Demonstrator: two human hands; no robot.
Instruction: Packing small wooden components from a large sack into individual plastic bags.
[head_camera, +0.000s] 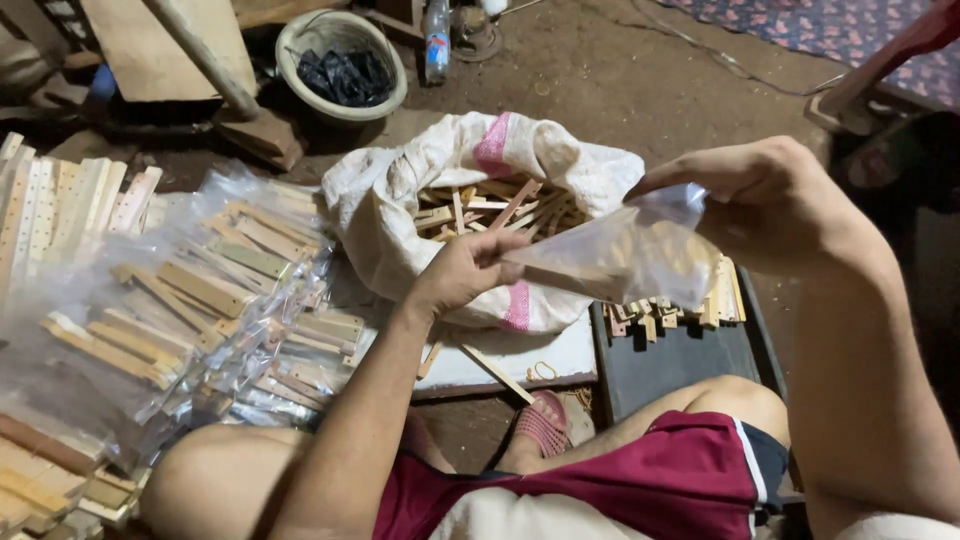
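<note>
A clear plastic bag with flat wooden strips inside is held up in front of me. My left hand grips its lower left end. My right hand pinches the bag's upper right corner from above. Just behind the bag sits a white sack with its mouth rolled open, filled with several loose wooden strips. Both hands hover over the sack's near edge.
A heap of bagged wooden strips covers the ground at left. More strips lie on a dark board at right. A bowl with black bits and a bottle stand at the back. My knees are below.
</note>
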